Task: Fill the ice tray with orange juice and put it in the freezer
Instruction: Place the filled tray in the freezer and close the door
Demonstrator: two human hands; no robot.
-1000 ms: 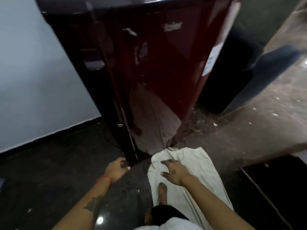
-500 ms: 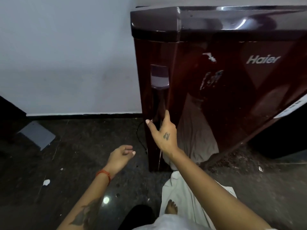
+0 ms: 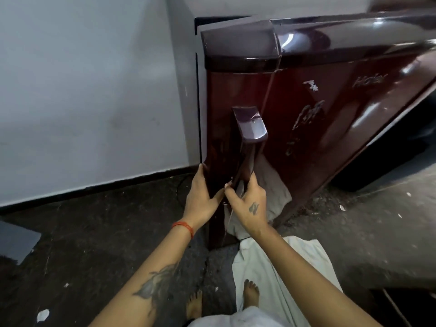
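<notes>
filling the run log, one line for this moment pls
step: opening fridge | right hand: grips door handle | left hand: on door edge | ice tray: not visible

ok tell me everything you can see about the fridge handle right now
The handle is a long, glossy bar in dark maroon, the same shiny finish as the fridge door it sits on. It runs upright near the door's left edge, with a wider, flared cap at its top that catches a pale highlight. The right hand grips its lower end, fingers curled round it. The left hand is not on it; it rests flat on the door's edge beside it.
</notes>
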